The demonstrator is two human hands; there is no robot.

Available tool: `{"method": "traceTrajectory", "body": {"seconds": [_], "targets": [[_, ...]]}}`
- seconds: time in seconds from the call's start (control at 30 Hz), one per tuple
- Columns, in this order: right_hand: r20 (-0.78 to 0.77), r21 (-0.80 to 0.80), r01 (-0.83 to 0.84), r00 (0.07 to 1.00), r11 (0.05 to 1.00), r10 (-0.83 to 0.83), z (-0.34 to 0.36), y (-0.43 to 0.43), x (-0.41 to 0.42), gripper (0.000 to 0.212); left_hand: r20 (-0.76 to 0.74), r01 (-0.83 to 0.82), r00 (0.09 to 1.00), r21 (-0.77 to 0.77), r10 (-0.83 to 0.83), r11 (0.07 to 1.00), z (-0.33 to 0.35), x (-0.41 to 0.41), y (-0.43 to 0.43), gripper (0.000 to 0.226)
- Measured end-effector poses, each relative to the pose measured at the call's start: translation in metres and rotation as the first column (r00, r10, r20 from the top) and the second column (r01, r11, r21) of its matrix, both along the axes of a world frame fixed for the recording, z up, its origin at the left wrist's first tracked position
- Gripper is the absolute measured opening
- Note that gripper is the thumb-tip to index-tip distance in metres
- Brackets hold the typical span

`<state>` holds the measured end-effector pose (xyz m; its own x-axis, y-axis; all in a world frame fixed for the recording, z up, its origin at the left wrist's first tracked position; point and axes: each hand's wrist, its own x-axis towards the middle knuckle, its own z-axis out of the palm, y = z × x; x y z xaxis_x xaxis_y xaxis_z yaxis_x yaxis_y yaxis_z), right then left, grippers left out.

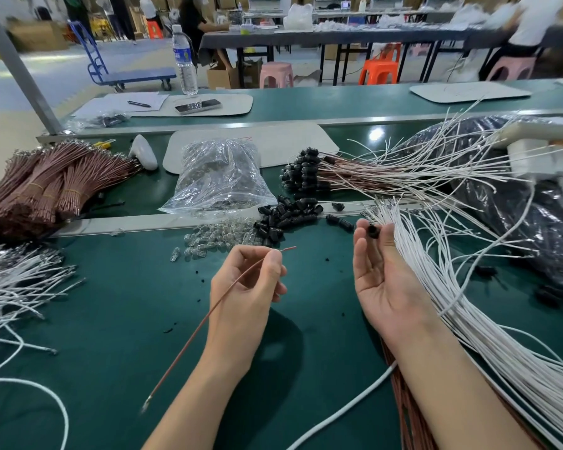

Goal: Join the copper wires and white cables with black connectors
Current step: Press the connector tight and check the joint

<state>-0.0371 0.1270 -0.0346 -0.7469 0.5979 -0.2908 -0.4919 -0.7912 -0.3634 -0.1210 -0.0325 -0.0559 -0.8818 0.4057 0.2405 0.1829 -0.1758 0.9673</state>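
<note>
My left hand [247, 287] pinches a single copper wire [202, 323] near its red tip, which points right toward my right hand. The wire's long tail slants down to the left over the green mat. My right hand [384, 280] pinches a black connector [373, 231] between thumb and fingertips, palm facing left. A thick fan of white cables [462, 306] lies right behind that hand. Loose black connectors [286, 216] are heaped just beyond both hands. Joined wires with connectors [309, 173] lie farther back.
Bundled copper wires [46, 186] are stacked at the left, above loose white cables [17, 287]. A clear bag [221, 177] and small glass bulbs [215, 238] sit in the middle. A black plastic bag [517, 203] fills the right. A water bottle [184, 60] stands at the back.
</note>
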Motion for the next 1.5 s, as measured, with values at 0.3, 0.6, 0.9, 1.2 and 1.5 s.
{"method": "traceTrajectory", "body": {"seconds": [0.3, 0.6, 0.9, 1.2, 1.5], "targets": [[0.063, 0.170, -0.212, 0.977, 0.962, 0.204, -0.002, -0.021, -0.009, 0.025, -0.099, -0.002, 0.995, 0.006, 0.003, 1.000, 0.003, 0.010, 0.002, 0.009], [0.085, 0.340, -0.311, 0.950, 0.888, 0.301, -0.005, -0.027, -0.011, 0.029, -0.141, -0.005, 0.990, 0.000, 0.005, 1.000, 0.004, 0.012, 0.002, 0.013], [0.120, 0.407, -0.333, 0.943, 0.851, 0.311, -0.007, -0.028, -0.010, 0.024, -0.126, -0.023, 0.992, -0.028, 0.019, 0.999, 0.004, 0.011, 0.002, 0.015], [0.138, 0.486, -0.351, 0.935, 0.800, 0.327, -0.012, -0.031, -0.012, 0.025, -0.068, 0.071, 0.995, -0.020, -0.072, 0.997, 0.003, 0.008, 0.002, 0.006], [0.175, 0.554, -0.326, 0.945, 0.766, 0.275, -0.010, -0.030, -0.010, 0.013, 0.026, 0.143, 0.990, -0.037, -0.142, 0.989, 0.005, -0.002, 0.000, 0.010]]}}
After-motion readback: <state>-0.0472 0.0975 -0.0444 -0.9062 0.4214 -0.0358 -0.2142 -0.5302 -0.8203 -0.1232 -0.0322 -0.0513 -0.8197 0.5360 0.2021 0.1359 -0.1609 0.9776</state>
